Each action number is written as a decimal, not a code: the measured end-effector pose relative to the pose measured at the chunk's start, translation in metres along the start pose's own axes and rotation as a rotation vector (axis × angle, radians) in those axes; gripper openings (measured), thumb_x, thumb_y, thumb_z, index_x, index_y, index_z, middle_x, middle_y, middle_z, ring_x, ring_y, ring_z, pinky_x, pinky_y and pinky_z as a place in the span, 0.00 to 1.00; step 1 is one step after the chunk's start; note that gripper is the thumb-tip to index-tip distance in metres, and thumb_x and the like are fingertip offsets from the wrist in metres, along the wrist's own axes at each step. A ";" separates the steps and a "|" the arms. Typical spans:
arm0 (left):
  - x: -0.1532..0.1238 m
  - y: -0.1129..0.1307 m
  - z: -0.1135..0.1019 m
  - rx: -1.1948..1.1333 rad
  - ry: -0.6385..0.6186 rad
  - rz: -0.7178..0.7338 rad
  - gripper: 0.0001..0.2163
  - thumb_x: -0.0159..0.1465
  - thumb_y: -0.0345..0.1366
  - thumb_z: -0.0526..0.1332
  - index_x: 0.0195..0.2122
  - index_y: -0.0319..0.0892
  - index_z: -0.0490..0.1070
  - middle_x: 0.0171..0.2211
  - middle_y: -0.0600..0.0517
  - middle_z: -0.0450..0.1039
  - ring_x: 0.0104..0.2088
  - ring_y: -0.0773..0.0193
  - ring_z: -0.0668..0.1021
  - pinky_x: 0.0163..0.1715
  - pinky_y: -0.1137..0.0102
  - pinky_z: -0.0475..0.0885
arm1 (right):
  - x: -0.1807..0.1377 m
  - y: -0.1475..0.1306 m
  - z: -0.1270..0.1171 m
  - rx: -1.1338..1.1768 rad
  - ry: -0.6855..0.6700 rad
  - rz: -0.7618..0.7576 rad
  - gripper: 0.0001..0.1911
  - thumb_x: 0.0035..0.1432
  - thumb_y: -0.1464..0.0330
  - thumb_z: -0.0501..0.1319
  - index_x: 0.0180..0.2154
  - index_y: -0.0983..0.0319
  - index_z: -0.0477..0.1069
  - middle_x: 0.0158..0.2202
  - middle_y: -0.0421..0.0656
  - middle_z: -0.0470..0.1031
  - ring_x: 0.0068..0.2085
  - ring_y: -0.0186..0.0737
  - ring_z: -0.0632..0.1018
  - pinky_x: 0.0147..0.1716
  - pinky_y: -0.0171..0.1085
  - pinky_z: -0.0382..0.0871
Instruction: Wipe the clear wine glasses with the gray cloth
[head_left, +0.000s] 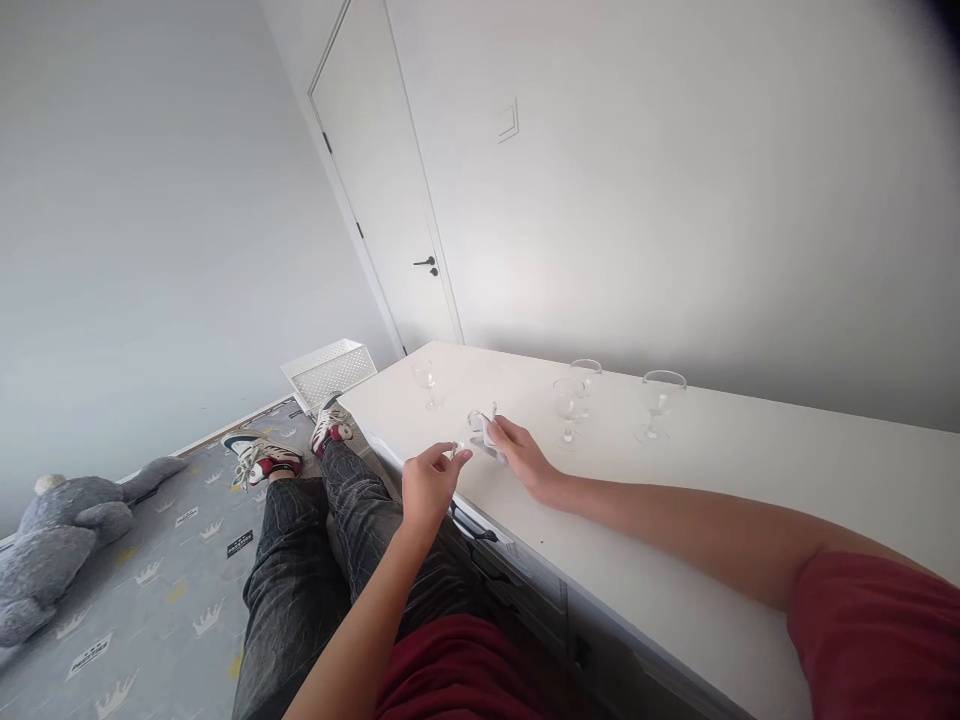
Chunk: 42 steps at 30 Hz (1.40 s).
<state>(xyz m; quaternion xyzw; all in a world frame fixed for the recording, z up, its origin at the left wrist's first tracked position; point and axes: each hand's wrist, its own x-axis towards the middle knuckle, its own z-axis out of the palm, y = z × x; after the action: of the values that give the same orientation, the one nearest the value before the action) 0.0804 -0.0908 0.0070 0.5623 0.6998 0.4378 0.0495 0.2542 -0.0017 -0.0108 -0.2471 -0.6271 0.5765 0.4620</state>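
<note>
My left hand (431, 485) pinches a small clear piece between thumb and fingertips at the front edge of the white cabinet top; it looks like the stem or foot of a stemmed glass. The clear bowl of that glass (474, 420) shows just beyond, tilted. Closed around a white cloth or tissue (491, 432), my right hand (523, 458) presses it at the bowl's right side. Fine detail between the two hands is hard to make out. Nearest to my right hand stands a stemmed glass (570, 402), upright on the cabinet top.
Other stemmed glasses stand on the white cabinet (720, 500): one at the far left (425, 378), one farther right (661, 395), one behind (589, 370). A white perforated basket (334, 372) is past the cabinet's end. A grey plush toy (67, 540) lies on the patterned mat (180, 545).
</note>
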 end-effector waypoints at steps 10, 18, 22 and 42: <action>0.017 0.001 -0.023 0.345 -0.116 0.259 0.15 0.67 0.48 0.66 0.47 0.45 0.84 0.24 0.52 0.76 0.27 0.63 0.76 0.32 0.71 0.63 | -0.013 -0.015 -0.001 -0.018 -0.074 -0.094 0.32 0.62 0.56 0.68 0.63 0.53 0.59 0.47 0.43 0.76 0.45 0.44 0.76 0.51 0.47 0.70; 0.015 -0.007 -0.038 0.321 -0.263 0.369 0.14 0.65 0.50 0.67 0.41 0.45 0.85 0.27 0.49 0.79 0.28 0.62 0.75 0.33 0.69 0.63 | -0.015 -0.015 -0.006 0.171 -0.391 0.143 0.49 0.54 0.62 0.74 0.71 0.51 0.54 0.41 0.39 0.79 0.43 0.41 0.78 0.45 0.39 0.71; 0.018 -0.003 -0.041 -0.088 -0.397 0.009 0.22 0.61 0.56 0.68 0.34 0.39 0.83 0.18 0.55 0.67 0.20 0.69 0.63 0.25 0.71 0.55 | -0.011 -0.015 -0.009 -0.105 -0.366 -0.147 0.34 0.64 0.57 0.66 0.68 0.55 0.63 0.44 0.43 0.79 0.40 0.40 0.76 0.43 0.39 0.69; 0.017 0.001 -0.036 -0.268 -0.506 -0.158 0.24 0.59 0.58 0.68 0.24 0.39 0.76 0.17 0.54 0.66 0.18 0.71 0.60 0.22 0.71 0.53 | -0.012 -0.003 -0.016 -0.313 -0.369 -0.297 0.33 0.61 0.55 0.69 0.63 0.55 0.65 0.28 0.35 0.70 0.27 0.33 0.64 0.30 0.36 0.59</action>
<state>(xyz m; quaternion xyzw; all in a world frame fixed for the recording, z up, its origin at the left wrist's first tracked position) 0.0548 -0.0965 0.0368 0.5859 0.6428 0.3668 0.3302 0.2742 -0.0043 -0.0128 -0.1118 -0.8113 0.4337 0.3757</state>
